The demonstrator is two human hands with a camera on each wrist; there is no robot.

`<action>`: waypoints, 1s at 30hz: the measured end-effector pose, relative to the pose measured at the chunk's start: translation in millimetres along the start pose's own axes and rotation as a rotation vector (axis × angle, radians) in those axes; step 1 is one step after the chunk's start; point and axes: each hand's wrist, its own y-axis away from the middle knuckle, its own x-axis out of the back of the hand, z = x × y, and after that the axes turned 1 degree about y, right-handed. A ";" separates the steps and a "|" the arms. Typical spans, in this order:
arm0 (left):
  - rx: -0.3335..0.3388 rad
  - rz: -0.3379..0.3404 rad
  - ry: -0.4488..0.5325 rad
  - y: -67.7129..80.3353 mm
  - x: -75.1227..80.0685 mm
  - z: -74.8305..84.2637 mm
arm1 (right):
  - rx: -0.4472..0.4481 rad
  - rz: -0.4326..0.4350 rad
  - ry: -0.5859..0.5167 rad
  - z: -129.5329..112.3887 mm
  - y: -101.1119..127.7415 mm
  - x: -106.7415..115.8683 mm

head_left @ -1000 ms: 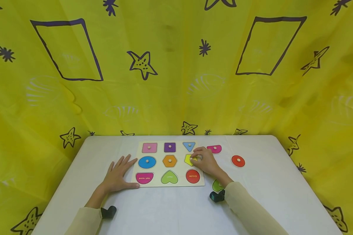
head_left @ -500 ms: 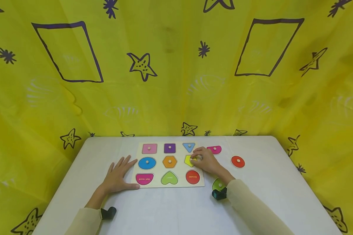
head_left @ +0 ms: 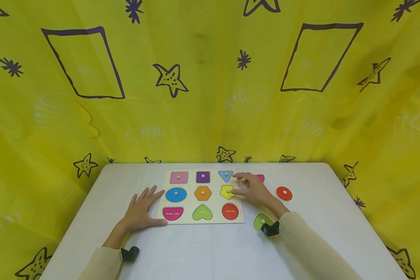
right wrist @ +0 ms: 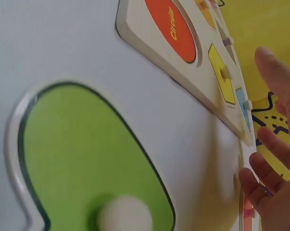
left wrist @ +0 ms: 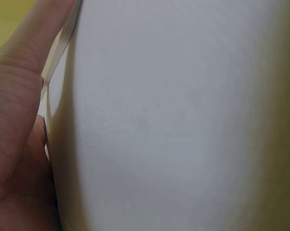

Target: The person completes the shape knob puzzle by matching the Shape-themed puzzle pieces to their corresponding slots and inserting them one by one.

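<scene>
A pale wooden puzzle board [head_left: 190,202] lies on the table, with knobbed pieces in its two far rows. Its near row shows printed half-round, heart and circle recesses. My left hand [head_left: 140,210] rests spread at the board's left edge, thumb by the near corner. Beside the yellow pentagon piece [head_left: 225,192], my right hand [head_left: 255,190] hovers with thumb and fingers apart, holding nothing. In the right wrist view, a gap separates the fingers from the pentagon's knob [right wrist: 224,72]. The left wrist view shows mostly tablecloth and part of the left hand [left wrist: 15,106].
Right of the board lie a green heart piece [head_left: 259,222], partly covered by the wrist camera [head_left: 271,229], and a red circle piece [head_left: 287,193]. A magenta half-round piece [head_left: 261,177] is partly hidden behind the right hand. A yellow curtain [head_left: 203,116] hangs behind the table.
My right thumb and fingers have let go of the yellow pentagon's knob and spread. That hand has shifted slightly right. The pentagon stays in the board, and the left hand keeps its place.
</scene>
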 end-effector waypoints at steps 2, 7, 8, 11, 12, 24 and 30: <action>0.000 0.000 -0.001 0.0 0.3 0.3 | 0.017 0.014 0.006 1.7 0.8 4.4; -0.001 0.001 -0.004 -0.3 -0.2 -0.3 | 0.019 0.042 0.047 9.2 1.7 14.2; -0.001 0.001 -0.005 -0.4 -0.4 -0.4 | 0.014 0.048 0.055 11.3 1.7 15.9; 0.001 -0.001 -0.010 -0.7 -1.1 -1.1 | 0.002 0.062 0.082 18.4 3.1 20.9; 0.003 -0.001 -0.010 -0.8 -1.4 -1.1 | -0.003 0.067 0.082 20.6 3.8 22.6; -0.004 0.002 -0.004 -0.3 -0.4 -0.2 | 0.013 0.105 0.105 37.9 11.2 39.4; 0.002 -0.002 -0.006 -0.7 0.5 0.4 | -0.001 0.110 0.128 46.6 13.2 44.5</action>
